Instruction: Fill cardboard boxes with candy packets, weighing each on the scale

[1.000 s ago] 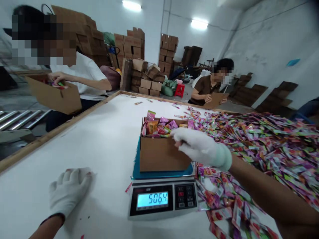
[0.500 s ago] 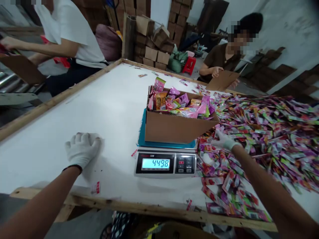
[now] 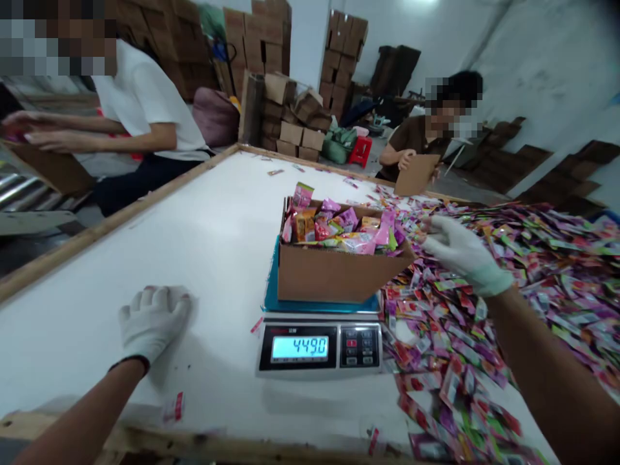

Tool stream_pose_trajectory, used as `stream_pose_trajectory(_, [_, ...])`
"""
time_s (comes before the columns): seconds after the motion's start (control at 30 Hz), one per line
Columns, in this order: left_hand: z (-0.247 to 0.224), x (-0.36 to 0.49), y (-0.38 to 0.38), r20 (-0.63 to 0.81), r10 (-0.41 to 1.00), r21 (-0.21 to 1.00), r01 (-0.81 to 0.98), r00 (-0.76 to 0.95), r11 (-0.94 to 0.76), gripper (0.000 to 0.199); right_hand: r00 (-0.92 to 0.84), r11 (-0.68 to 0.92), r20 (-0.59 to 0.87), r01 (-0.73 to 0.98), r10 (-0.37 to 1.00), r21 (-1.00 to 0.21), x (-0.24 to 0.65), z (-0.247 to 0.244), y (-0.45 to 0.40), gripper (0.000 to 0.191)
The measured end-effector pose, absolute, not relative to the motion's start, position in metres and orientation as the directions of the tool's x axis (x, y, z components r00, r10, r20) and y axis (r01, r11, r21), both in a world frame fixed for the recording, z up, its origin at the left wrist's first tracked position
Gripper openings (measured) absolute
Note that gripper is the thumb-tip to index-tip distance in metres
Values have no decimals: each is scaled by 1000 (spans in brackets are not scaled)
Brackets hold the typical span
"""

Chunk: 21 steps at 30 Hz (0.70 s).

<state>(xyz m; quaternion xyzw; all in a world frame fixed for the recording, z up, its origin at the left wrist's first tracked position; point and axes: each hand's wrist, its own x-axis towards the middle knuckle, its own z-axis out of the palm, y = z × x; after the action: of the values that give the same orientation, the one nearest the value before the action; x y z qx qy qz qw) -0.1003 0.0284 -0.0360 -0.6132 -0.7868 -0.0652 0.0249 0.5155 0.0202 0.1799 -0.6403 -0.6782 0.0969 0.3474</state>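
A cardboard box [image 3: 339, 274] full of small pink, purple and orange packets stands on the blue plate of a digital scale [image 3: 320, 349], whose display shows about 449.0. My left hand [image 3: 152, 323], in a white glove, lies on the white tabletop left of the scale, fingers apart, holding nothing. To the right of the box, my gloved right hand [image 3: 458, 248] is raised above a large pile of packets [image 3: 547, 284]. Its fingertips point toward the box; whether anything small is between them cannot be made out.
The white table [image 3: 208, 226] has a wooden rim. A person in white [image 3: 150, 103] sits at the far left, and one in brown [image 3: 411, 142] holds cardboard at the back right. Boxes [image 3: 300, 139] and a red stool [image 3: 360, 152] stand behind.
My right hand has risen from the packets beside the box. The display went from about 449.8 to 449.0. My left hand stays flat on the table. The view has tilted up slightly.
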Motion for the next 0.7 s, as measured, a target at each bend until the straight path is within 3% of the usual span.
stream_pose_trajectory(0.07, [-35, -102, 28, 121, 957, 79, 964, -263, 255, 68, -75, 361, 434, 689, 898, -628, 462, 225, 24, 61])
stream_pose_trajectory(0.13, [-34, -103, 27, 122, 954, 84, 961, -272, 263, 67, -266, 524, 476, 632, 838, -571, 404, 255, 31, 70])
stream_pose_trajectory(0.27, [-34, -105, 27, 117, 951, 87, 957, -286, 277, 68, -562, 646, 318, 655, 764, -393, 311, 264, 60, 84])
stream_pose_trajectory(0.37, [-36, -107, 27, 111, 950, 91, 955, -291, 282, 70, -666, 696, 244, 583, 705, -419, 283, 251, 78, 61])
stream_pose_trajectory(0.47, [-37, -109, 27, 117, 950, 103, 955, -289, 278, 69, -699, 811, 433, 390, 569, -436, 283, 243, 83, 16])
stream_pose_trajectory(0.53, [-37, -109, 27, 128, 950, 114, 956, -285, 271, 68, -677, 837, 503, 355, 538, -417, 289, 243, 84, 12])
stream_pose_trajectory(0.7, [-37, -108, 27, 138, 949, 132, 955, -282, 265, 68, -520, 772, 572, 393, 634, -499, 307, 267, 88, 11])
